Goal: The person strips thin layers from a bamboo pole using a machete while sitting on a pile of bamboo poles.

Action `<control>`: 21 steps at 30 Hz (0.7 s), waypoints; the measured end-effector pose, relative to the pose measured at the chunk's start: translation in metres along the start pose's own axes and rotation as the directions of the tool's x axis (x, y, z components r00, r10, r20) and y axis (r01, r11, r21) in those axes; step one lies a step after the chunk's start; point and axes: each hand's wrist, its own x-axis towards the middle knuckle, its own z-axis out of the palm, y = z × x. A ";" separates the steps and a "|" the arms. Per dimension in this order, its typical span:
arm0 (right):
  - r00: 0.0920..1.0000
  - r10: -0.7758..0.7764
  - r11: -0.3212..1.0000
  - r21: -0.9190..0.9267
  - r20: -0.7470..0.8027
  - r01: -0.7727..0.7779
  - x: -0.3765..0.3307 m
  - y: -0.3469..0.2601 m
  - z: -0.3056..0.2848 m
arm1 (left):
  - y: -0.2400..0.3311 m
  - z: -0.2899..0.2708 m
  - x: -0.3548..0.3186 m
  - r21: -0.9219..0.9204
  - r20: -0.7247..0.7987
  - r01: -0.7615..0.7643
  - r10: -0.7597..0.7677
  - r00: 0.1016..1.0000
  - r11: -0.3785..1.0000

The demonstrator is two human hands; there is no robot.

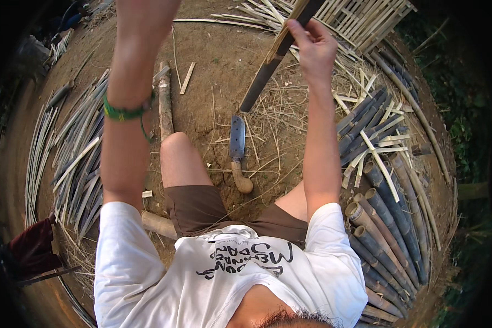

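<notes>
My right hand [317, 52] grips a split length of bamboo [262, 79], dark on its outer side and pale along the split, with the thumb laid over it. The bamboo slants from the top edge down toward the ground, its lower end just above a machete [237, 139]. That tool lies on the soil between my knees, its short broad blade pointing away and its curved wooden handle toward me. My left hand [150, 13] is raised to the top edge, where its fingers are cut off from view. A green band circles the left forearm.
Bundles of thin bamboo strips [79, 158] lie at the left. Cut bamboo poles [385, 229] and split pieces [366, 123] are heaped at the right. A slatted bamboo panel [366, 22] lies at the far right. A log [165, 101] rests beyond my left knee.
</notes>
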 end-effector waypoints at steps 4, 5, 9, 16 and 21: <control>0.983 0.100 0.985 0.157 -0.153 -0.076 0.046 0.009 -0.035 | -0.022 -0.010 -0.141 -0.131 0.509 0.389 -0.275 0.816 0.912; 0.973 0.162 0.967 0.224 -0.162 -0.123 0.054 0.003 -0.028 | -0.023 -0.012 -0.172 -0.144 0.639 0.475 -0.286 0.714 0.868; 0.902 0.395 0.859 0.419 -0.176 -0.295 0.052 0.008 0.000 | -0.040 -0.013 -0.272 0.038 0.638 0.708 -0.562 0.526 0.706; 0.724 0.645 0.705 0.557 -0.244 -0.440 -0.033 0.044 0.064 | -0.069 -0.058 -0.270 -0.239 -0.123 0.491 -0.528 0.840 0.838; 0.645 0.751 0.603 0.544 -0.140 -0.584 -0.102 0.070 0.093 | -0.050 -0.066 -0.231 -0.163 -0.401 0.145 -0.200 0.894 0.976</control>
